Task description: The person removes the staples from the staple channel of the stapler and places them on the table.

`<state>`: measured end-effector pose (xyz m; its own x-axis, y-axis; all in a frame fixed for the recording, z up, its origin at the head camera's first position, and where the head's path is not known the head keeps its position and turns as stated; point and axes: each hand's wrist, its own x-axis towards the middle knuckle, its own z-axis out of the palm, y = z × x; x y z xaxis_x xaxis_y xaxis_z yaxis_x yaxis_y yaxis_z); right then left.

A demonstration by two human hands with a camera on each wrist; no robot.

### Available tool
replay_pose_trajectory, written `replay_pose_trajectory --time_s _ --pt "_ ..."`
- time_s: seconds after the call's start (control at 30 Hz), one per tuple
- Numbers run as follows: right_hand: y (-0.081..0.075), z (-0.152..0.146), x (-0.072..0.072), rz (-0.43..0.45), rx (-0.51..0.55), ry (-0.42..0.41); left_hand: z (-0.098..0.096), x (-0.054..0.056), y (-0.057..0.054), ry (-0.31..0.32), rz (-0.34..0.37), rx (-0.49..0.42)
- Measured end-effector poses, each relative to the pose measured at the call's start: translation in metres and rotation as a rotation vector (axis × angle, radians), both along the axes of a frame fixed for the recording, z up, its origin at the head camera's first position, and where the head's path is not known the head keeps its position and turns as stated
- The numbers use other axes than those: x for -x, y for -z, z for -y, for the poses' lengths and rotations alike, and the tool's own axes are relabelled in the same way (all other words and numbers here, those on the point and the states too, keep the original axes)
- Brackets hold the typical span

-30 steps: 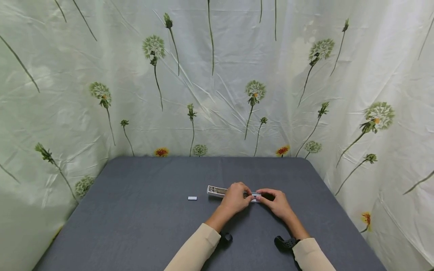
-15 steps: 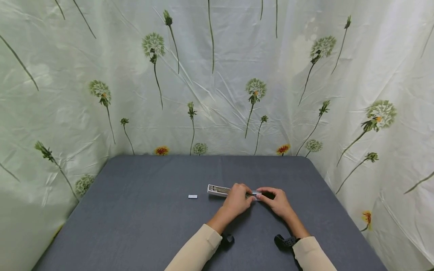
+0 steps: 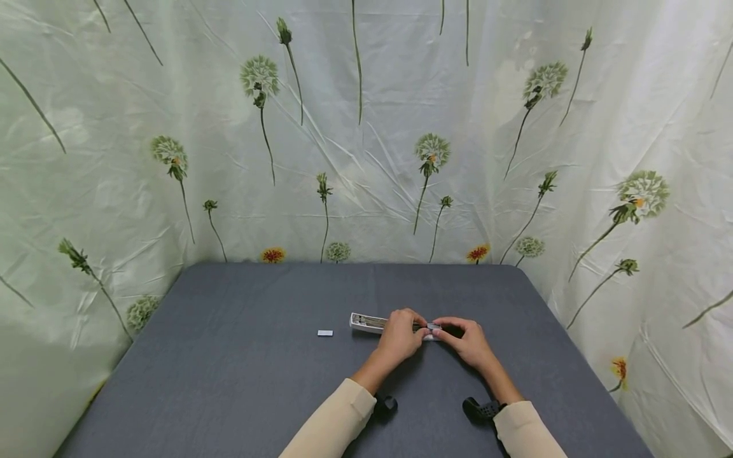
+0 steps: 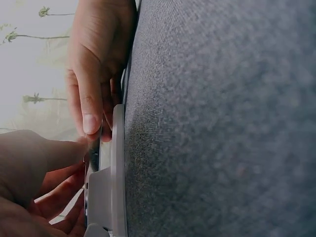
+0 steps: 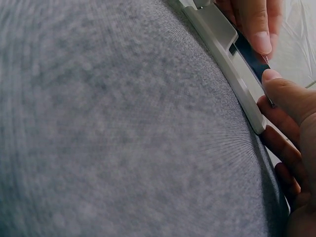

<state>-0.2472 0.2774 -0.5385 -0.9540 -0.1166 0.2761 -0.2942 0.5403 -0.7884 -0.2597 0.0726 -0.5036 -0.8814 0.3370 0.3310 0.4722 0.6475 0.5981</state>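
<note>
A white stapler [image 3: 366, 324] lies opened out on the table, its top cover folded back to the left. In the right wrist view its dark metal magazine [image 5: 251, 58] runs above the white base [image 5: 242, 96]. My right hand [image 3: 471, 343] pinches the magazine's front end between thumb [image 5: 281, 91] and index finger. My left hand [image 3: 399, 336] reaches over the stapler's middle and pinches a thin strip of staples [image 5: 266, 59] at the magazine, close to the right thumb. Left fingers hide much of the strip. Both hands' fingertips nearly meet in the left wrist view.
A small pale strip [image 3: 325, 333], like a row of staples, lies on the dark grey table [image 3: 240, 356] left of the stapler. A flowered curtain [image 3: 366, 127] hangs behind and at both sides. Black straps [image 3: 481, 410] sit at the wrists.
Both hands stay at the stapler's front end. The left fingertips shift slightly along the magazine, and the piece between the hands tilts a little. The stapler and the loose strip have not moved.
</note>
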Motion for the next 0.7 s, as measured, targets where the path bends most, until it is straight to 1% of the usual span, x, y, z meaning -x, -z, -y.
replay_pose_trajectory --time_s 0.07,0.27,0.43,0.5,0.63,0.7 --pt "0.0001 -0.0001 -0.0005 -0.002 0.003 0.000 -0.0015 0.0013 -0.0002 -0.013 -0.001 -0.016" --pt "-0.0003 -0.0010 -0.0002 -0.007 0.006 -0.008 -0.0048 0.0045 -0.0001 -0.042 -0.026 -0.020" --pt "-0.0003 -0.0013 -0.0004 -0.018 -0.010 -0.010 -0.0053 0.0061 -0.0003 -0.034 -0.045 -0.020" --pt "-0.0006 -0.0013 -0.0006 -0.021 -0.010 -0.007 -0.0058 0.0068 -0.0008 -0.023 -0.054 0.021" --pt "-0.0006 -0.0016 -0.0004 -0.024 -0.012 -0.002 -0.0078 0.0090 -0.0028 0.007 -0.081 0.150" --pt "-0.0011 -0.0016 -0.0003 -0.019 -0.017 -0.002 -0.0089 0.0103 -0.0049 0.024 -0.091 0.200"
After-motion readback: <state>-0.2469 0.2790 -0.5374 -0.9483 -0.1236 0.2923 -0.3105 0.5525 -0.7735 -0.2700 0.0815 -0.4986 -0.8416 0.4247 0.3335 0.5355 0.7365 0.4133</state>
